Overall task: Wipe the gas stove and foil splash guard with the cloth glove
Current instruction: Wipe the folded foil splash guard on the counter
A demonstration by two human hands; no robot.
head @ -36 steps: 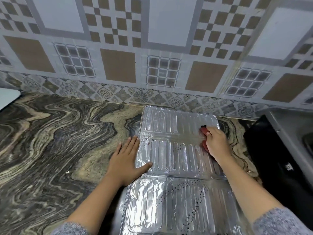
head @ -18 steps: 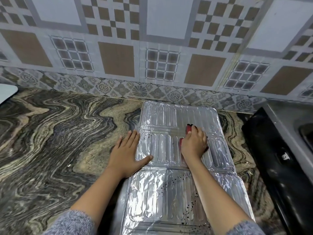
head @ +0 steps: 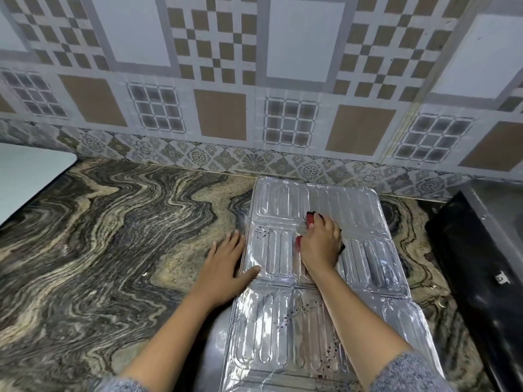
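scene: the head view looks down at a marbled stone countertop (head: 99, 250) against a patterned tile wall (head: 220, 117)

foil splash guard (head: 339, 199): lies flat on the countertop right of centre, unfolded in ribbed panels; its far end is near the wall and its near end runs out of the bottom of the frame

dirt: dark specks (head: 260, 232) on the middle panel's left corner, more on the near panel (small, can't tell what they are)

right hand (head: 321, 244): on the foil at the crease between the far and middle panels, palm down, fingers curled over and gripping the cloth glove

cloth glove (head: 310, 219): red with a dark edge, bunched under the right hand and touching the foil; only bits show past the fingertips and by the thumb

left hand (head: 223, 267): flat on the countertop just beside the foil's left edge, fingers straight and slightly spread, thumb out sideways with its tip resting on the foil rim; holds nothing

gas stove (head: 481, 264): at the right edge, black side and grey top, mostly cut off by the frame; apart from the foil, neither hand on it

white object (head: 28, 176): rounded corner at far left on the countertop (can't tell what it is)

sleeves (head: 410, 372): grey knit, both pushed up the forearms
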